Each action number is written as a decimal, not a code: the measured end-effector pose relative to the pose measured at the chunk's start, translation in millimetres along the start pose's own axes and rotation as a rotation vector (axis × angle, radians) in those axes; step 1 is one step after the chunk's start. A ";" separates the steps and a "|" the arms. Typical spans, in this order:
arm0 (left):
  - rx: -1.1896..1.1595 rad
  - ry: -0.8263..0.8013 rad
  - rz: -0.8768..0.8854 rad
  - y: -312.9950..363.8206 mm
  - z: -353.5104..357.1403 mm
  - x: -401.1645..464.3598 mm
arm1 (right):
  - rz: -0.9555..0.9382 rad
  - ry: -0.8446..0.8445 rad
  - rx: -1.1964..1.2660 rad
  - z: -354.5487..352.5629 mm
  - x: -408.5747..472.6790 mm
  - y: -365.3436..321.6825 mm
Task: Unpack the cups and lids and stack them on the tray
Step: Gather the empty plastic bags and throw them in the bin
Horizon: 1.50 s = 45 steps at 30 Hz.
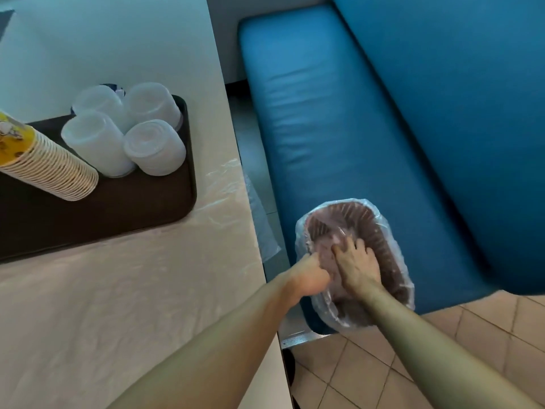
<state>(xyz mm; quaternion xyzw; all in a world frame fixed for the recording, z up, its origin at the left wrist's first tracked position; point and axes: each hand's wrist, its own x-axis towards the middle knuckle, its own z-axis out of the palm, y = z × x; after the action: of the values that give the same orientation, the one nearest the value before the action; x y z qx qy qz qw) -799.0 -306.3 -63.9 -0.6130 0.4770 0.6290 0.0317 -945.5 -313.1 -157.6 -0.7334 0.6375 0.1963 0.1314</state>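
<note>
On the blue seat's near edge, both hands work at a wrapped pack.
Left hand (309,274) clenches the plastic bag (354,261) of brown lids; right hand (358,268) pinches its top. Tearing could spill them off the seat (339,128), away from the tray (118,208).

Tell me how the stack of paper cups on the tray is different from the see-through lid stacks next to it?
The paper cup stack lies tipped on its side, while the four lid stacks stand upright. The cups are cream and yellow with printed pictures; the lids are plain frosted plastic. The cup stack is one long row; the lid stacks are short and grouped together. Both sit unwrapped on the dark tray.
</note>
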 end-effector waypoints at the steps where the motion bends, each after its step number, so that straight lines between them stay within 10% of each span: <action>1: 0.000 -0.004 -0.012 0.4 0.1 -0.1 | -0.036 -0.049 0.011 9.3 1.1 0.7; 12: 0.062 0.010 0.128 14.9 -4.9 -26.0 | -0.064 -0.292 0.095 28.7 24.7 0.9; 22: 0.207 0.392 0.513 -41.1 -66.6 -139.1 | 0.064 0.477 0.691 -94.4 -42.3 -71.1; 30: 0.485 0.758 0.358 -203.9 -115.5 -196.3 | -0.042 0.507 0.663 -102.7 -147.5 -195.9; 45: 0.674 0.616 0.170 -355.4 -133.2 -280.2 | 0.032 0.464 0.437 -54.0 -199.5 -298.2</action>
<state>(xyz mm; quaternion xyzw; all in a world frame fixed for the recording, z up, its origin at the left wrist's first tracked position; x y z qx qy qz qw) -409.1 -45.8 -11.3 -0.6855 0.6907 0.2277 0.0343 -666.8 -115.2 -36.0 -0.7029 0.6889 -0.1159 0.1336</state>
